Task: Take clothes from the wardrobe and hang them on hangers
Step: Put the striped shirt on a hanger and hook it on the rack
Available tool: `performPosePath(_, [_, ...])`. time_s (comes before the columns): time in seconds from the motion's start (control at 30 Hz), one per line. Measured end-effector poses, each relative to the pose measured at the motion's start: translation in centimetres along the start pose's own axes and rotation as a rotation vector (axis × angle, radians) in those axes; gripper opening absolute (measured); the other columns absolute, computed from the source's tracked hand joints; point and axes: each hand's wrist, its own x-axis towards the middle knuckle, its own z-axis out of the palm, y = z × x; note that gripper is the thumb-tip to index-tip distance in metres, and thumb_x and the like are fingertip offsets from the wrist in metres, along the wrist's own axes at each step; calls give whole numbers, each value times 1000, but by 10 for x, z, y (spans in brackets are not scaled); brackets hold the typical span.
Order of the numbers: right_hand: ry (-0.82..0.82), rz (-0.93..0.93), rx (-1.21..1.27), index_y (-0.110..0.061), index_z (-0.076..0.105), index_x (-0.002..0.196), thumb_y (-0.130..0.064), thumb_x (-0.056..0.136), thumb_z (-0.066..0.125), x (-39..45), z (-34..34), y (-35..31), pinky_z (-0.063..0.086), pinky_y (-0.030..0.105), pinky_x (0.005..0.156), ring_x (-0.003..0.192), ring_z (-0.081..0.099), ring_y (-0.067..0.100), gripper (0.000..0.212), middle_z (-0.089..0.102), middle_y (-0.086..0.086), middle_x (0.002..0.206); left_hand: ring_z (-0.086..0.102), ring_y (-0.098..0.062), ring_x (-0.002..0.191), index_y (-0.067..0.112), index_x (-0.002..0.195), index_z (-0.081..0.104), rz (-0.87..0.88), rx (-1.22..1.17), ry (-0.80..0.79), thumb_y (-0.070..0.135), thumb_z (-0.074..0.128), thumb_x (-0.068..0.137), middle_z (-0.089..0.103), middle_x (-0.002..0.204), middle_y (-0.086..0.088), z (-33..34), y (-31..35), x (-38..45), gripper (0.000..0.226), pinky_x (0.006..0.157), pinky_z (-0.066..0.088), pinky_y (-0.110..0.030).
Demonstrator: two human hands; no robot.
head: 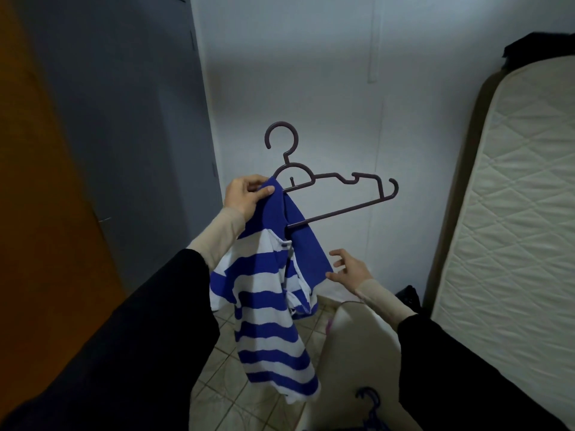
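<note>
Blue-collared and striped in blue and white, the shirt (267, 309) is the landmark for all that follows. At its upper left corner the left hand (244, 194) pinches the solid blue shoulder between thumb and fingers, together with the left end of a dark purple plastic hanger (329, 181), which is hidden inside the cloth there. From that grip the shirt droops straight down below the left hand, bunched and slack, its hem over the tiled floor (217, 387). The hanger's right arm and lower bar jut bare out of the shirt to the right, its hook upright above the collar. Just right of the shirt's hanging blue collar flap, the right hand (350, 269) is spread, fingers apart, fingertips close to the fabric edge; whether they touch it I cannot tell. Farther right of the shirt a quilted mattress (510, 213) leans on end. Left of the shirt stands a grey wardrobe (130, 126). Below the shirt, at the bottom edge, lie blue hangers (370, 409).
</note>
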Motion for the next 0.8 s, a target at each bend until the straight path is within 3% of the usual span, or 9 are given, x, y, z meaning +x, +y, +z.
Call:
performPosePath(0.17, [-82, -17, -38, -6, 57, 118, -16, 90, 57, -1, 3, -2, 41, 31, 93, 112, 54, 24, 30, 59, 11, 122, 55, -18, 95, 5, 108, 64, -11, -11, -13, 13, 62, 86, 64, 104, -8, -7, 1, 2, 24, 83, 41, -27])
performPosePath(0.3, [28, 26, 7, -1, 61, 109, -15, 90, 56, 3, -5, 3, 45, 35, 90, 103, 56, 27, 24, 63, 16, 113, 57, -20, 96, 6, 106, 65, 3, 45, -53, 11, 61, 86, 64, 101, -6, -14, -3, 1, 21, 90, 45, -32])
performPosePath(0.33, [70, 43, 51, 0, 61, 108, -14, 90, 56, 4, -9, 5, 48, 35, 86, 100, 57, 29, 23, 62, 17, 108, 57, -20, 97, 7, 105, 65, -1, 59, -62, 11, 61, 86, 64, 102, -7, -16, -5, 1, 19, 91, 45, -33])
performPosePath(0.4, [148, 81, 227, -1, 61, 98, -8, 89, 56, 6, -19, 8, 53, 23, 61, 83, 57, 26, 13, 58, 16, 98, 56, -21, 98, 8, 105, 65, -8, 90, -76, 11, 61, 86, 65, 106, -11, -18, -11, 1, 19, 94, 45, -36])
performPosePath(0.47, [198, 100, 394, -6, 57, 83, -3, 89, 55, 7, -32, 8, 46, 12, 40, 67, 53, 19, 7, 55, 14, 91, 56, -21, 98, 7, 107, 64, -4, 116, -102, 11, 60, 87, 65, 111, -13, -19, -16, 0, 20, 93, 46, -36])
performPosePath(0.53, [220, 96, 492, -9, 53, 75, 0, 88, 55, 9, -44, 9, 45, 10, 38, 60, 53, 15, 16, 55, 11, 81, 55, -20, 98, 7, 110, 62, -5, 148, -139, 10, 57, 89, 64, 112, -13, -19, -20, -2, 22, 89, 44, -32])
performPosePath(0.63, [246, 96, 605, -2, 55, 87, 3, 87, 56, 9, -58, 8, 47, 11, 39, 54, 56, 12, 5, 54, 10, 75, 51, -18, 102, 10, 114, 60, 6, 226, -196, 12, 55, 90, 61, 114, -10, -18, -24, -4, 24, 87, 41, -31])
performPosePath(0.73, [276, 110, 579, 8, 56, 108, 6, 86, 56, 12, -69, 12, 49, 12, 40, 58, 54, 16, 23, 55, 11, 77, 49, -16, 103, 10, 115, 58, 20, 286, -268, 12, 53, 92, 58, 111, -3, -20, -26, -7, 24, 86, 40, -31])
performPosePath(0.8, [291, 131, 568, 9, 56, 109, 9, 86, 53, 14, -78, 16, 48, 12, 39, 52, 56, 16, 23, 55, 10, 79, 51, -18, 107, 9, 117, 58, 31, 329, -314, 12, 53, 92, 58, 113, -5, -23, -29, -9, 26, 88, 41, -32])
